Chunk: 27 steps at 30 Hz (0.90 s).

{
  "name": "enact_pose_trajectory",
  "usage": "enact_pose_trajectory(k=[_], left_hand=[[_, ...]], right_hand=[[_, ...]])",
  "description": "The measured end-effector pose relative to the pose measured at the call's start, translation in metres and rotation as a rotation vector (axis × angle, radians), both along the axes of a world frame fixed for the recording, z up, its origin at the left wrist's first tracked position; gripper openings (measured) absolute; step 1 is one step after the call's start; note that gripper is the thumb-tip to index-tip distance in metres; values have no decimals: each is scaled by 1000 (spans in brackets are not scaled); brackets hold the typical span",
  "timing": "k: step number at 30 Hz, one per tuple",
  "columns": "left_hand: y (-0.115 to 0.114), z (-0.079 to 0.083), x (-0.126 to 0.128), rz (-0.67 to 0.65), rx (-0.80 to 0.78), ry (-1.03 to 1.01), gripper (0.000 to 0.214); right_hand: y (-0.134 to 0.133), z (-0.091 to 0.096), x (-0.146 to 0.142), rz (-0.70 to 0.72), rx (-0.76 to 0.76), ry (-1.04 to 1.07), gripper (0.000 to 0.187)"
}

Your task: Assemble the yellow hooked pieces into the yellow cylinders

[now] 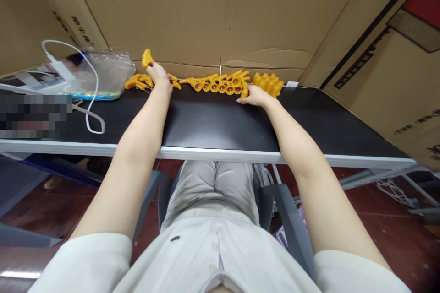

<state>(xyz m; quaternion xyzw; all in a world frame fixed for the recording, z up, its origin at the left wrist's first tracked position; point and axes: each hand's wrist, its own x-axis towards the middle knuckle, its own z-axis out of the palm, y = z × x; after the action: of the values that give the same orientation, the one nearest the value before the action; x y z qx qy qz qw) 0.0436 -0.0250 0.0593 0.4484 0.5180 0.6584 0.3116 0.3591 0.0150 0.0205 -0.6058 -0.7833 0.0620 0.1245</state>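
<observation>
My left hand (158, 75) is closed around a yellow, curved, banana-like plastic piece (147, 57), whose upper end sticks up past the fingers. Beneath and beside that hand lie more yellow curved pieces (133, 81), some with small metal chains. At the right, my right hand (257, 96) pinches a yellow plastic piece (244, 94) just above the table. Next to it is a row of yellow hollow pieces (214, 87) with round openings facing me and thin prongs behind. Beyond the right hand stands a cluster of yellow knobbed pieces (268, 82). My fingertips are partly hidden.
The black table (220, 121) has a metal front edge. Cardboard walls (192, 13) close off the back and sides. On the left lie clear plastic bags (103, 68), a white power adapter (62, 69) with its cable, and a pixelated patch. A chair armrest (288, 224) is below.
</observation>
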Motion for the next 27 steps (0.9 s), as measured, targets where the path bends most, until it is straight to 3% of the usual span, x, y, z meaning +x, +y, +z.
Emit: enact_pose_trajectory(k=[5,8,10,14,18,24,27], left_hand=[[-5,-9,25,-81,-34,-271,31],[9,-16,39,-54,-60,-434,19],[20,-21,49,-57,-52,-500,17],[25,-27,71,-162,-41,-501,24],[16,-27,86,-218,-34,-488,23],[12,-26,83,-229,-29,-463,22],[10,-26,82,-282,-25,-444,34]], right_hand=[[-5,0,-9,25,57,-33,32],[-7,0,-17,58,105,-44,42],[-9,0,-22,79,128,-44,37],[-15,1,-32,161,155,17,20],[-24,2,-42,236,162,108,19],[-33,6,-47,241,162,180,18],[-34,7,-46,231,163,173,20]])
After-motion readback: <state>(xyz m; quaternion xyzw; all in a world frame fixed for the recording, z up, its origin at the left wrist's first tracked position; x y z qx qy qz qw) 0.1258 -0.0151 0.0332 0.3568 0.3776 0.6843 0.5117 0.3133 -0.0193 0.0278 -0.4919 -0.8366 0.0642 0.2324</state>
